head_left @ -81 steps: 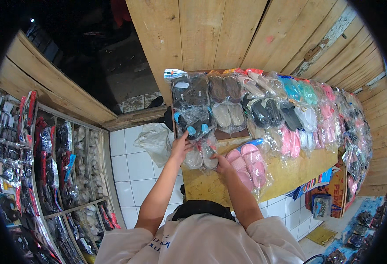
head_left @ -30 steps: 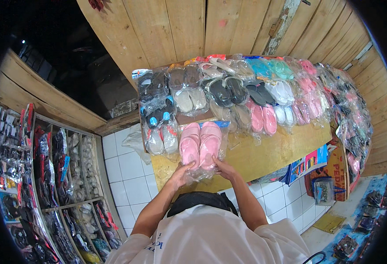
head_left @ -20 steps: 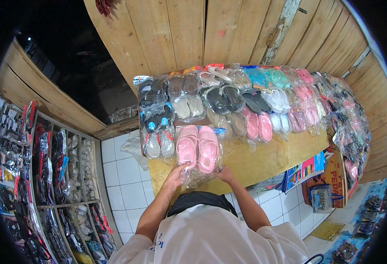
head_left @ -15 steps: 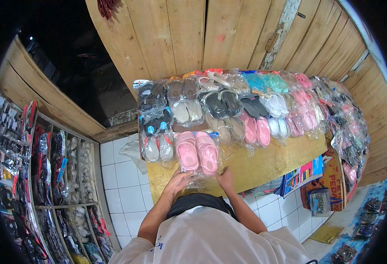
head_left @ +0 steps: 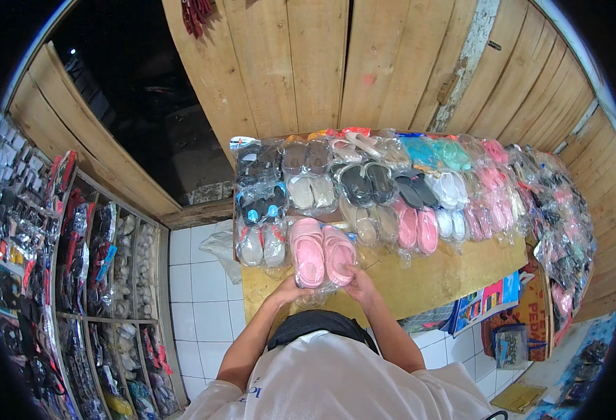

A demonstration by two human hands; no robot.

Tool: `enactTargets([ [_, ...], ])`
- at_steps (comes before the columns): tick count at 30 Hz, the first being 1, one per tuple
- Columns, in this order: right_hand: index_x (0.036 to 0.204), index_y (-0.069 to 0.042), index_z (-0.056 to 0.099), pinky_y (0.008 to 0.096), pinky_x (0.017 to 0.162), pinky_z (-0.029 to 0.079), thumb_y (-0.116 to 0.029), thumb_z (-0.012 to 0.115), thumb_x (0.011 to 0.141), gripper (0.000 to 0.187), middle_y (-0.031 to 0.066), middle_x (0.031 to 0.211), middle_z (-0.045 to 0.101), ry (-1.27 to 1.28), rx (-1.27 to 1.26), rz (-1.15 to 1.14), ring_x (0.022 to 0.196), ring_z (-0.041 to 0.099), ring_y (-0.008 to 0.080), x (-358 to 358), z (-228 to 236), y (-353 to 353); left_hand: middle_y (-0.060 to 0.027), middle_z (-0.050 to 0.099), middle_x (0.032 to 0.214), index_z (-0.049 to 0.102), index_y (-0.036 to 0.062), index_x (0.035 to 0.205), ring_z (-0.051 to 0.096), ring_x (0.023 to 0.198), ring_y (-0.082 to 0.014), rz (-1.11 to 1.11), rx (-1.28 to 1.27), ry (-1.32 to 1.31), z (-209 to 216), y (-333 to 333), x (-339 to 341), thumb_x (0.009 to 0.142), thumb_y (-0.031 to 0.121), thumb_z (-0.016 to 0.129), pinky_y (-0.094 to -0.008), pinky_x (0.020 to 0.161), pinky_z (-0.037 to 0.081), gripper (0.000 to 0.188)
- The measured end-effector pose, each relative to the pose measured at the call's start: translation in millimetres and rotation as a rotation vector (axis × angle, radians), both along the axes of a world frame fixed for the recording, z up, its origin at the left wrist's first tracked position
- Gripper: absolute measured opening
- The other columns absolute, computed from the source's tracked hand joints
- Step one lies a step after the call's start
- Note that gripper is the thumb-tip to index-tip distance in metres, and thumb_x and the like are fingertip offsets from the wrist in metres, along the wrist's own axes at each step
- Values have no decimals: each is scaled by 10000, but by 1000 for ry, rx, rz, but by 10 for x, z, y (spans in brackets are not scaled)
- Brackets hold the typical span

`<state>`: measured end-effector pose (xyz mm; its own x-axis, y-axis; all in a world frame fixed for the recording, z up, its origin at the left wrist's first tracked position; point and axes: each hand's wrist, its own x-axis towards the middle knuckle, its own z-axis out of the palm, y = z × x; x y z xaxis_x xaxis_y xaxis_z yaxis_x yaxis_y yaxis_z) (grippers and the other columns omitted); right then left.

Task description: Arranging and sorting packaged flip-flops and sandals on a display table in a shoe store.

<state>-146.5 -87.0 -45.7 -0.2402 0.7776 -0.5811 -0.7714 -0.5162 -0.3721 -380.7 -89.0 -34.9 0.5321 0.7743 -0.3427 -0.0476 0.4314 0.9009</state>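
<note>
A pair of pink slip-on sandals [head_left: 307,253] in a clear plastic bag is between my hands, at the near edge of the yellowish tabletop [head_left: 437,274]. My left hand [head_left: 290,290] grips the near end of the left sandal, its fingers partly hidden beneath. At the near end of the right sandal, my right hand [head_left: 359,284] is closed on the bagged pair, with the thumb on top. Grey sandals [head_left: 274,245] with red trim lie just left of the pair, and beige ones [head_left: 367,222] lie to its right.
Rows of bagged footwear cover the table's far part, including black clogs [head_left: 367,183] and white clogs [head_left: 451,189]. A crowded shelf rack [head_left: 164,280] stands at the left. Wooden planks [head_left: 315,63] rise behind the table; a dark doorway [head_left: 147,112] opens at far left.
My right hand has moved from beside the pink sandals onto the right one and closed on it. The pair has shifted slightly, and the whole view has moved a little.
</note>
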Motion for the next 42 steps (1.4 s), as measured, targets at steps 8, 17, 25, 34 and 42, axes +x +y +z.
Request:
enactTargets([
  [8,1172,-16,486,391,928,465,-160,560,895,321,116,1141,578,-112,-48,-15,1059,560,240,-25,-56,80,-157,627,997,528,-15,1082,628,878,-295,387,188,897,491,-2,195,670,263,779,-416,770,490,557],
  [17,1169,9,482,383,848,522,-114,538,911,291,88,1105,575,-211,68,139,947,608,225,-72,-95,-75,-117,605,1061,490,25,1153,616,916,-244,572,-644,-608,170,184,85,840,67,594,-386,821,516,333],
  [25,1175,30,466,439,937,432,-115,499,797,407,128,1093,578,138,75,119,1030,567,277,-144,142,-60,-122,588,1057,484,-24,1151,565,1026,-223,511,-575,-484,-276,116,167,847,81,600,-377,927,455,342],
  [34,1242,42,412,449,926,408,-169,591,731,582,158,1146,545,-911,230,550,1057,536,315,33,-466,629,-194,597,1058,349,-38,1257,611,931,-336,294,-128,634,-925,378,250,858,352,570,-438,816,477,600],
  [42,1433,-121,170,634,1006,192,-419,745,624,1036,270,1433,138,-1875,607,389,1306,107,500,-407,302,229,-302,576,1064,288,-86,1299,593,973,-395,-124,135,1243,594,923,187,794,455,589,-453,835,463,799],
])
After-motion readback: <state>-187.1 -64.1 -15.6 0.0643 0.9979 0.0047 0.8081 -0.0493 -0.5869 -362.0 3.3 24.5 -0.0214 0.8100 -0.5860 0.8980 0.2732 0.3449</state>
